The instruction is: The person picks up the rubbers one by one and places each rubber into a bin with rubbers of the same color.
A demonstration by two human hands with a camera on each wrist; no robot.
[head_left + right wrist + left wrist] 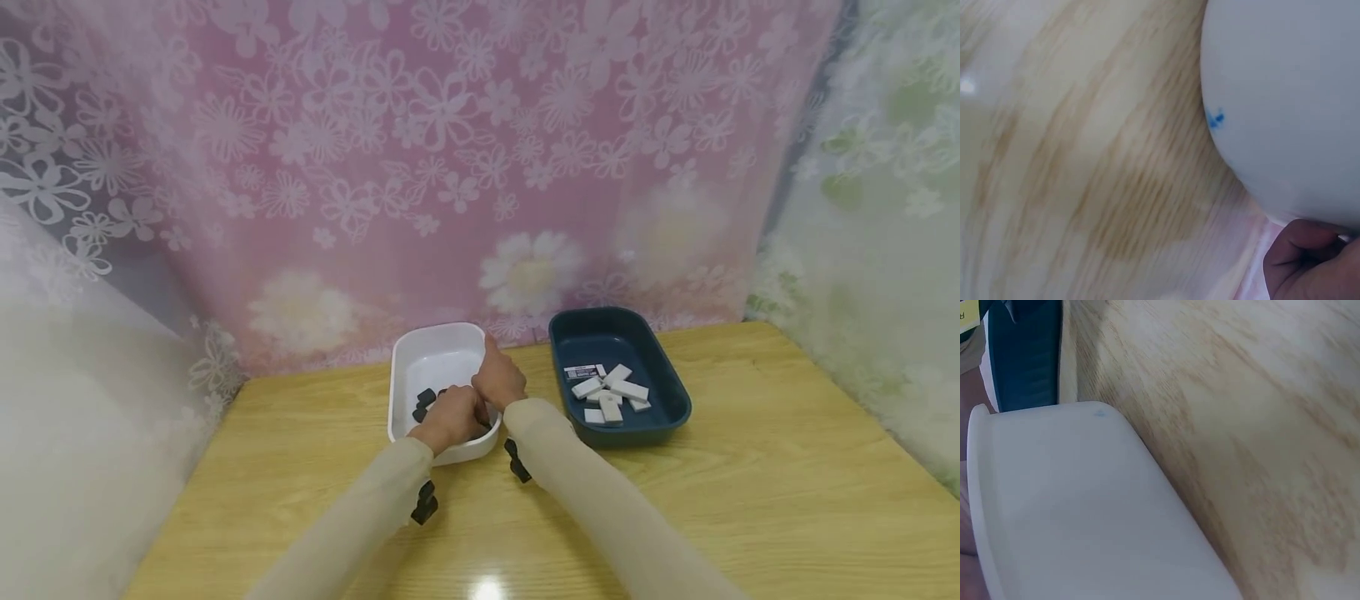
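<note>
A white plastic basin [401, 367] stands on the wooden table, with several small dark pieces [423, 400] inside near its left wall. My left hand [453, 415] reaches over its near rim, fingers pointing down inside; whether they hold a piece I cannot tell. My right hand [501, 377] is at the right side of that basin, fingers curled at the rim. In the right wrist view, the curled right hand [1316, 262] meets the basin's edge [1285, 156], which has a small blue mark. In the left wrist view, the basin's outer wall [1072, 500] hides most of the left hand.
Right of the white basin stands a dark blue basin [675, 408], holding several white rectangular blocks [611, 392] and a black-and-white labelled piece [581, 372]. A floral pink curtain [450, 167] hangs along the table's back edge. Dark wrist cameras [424, 502] sit under both sleeves.
</note>
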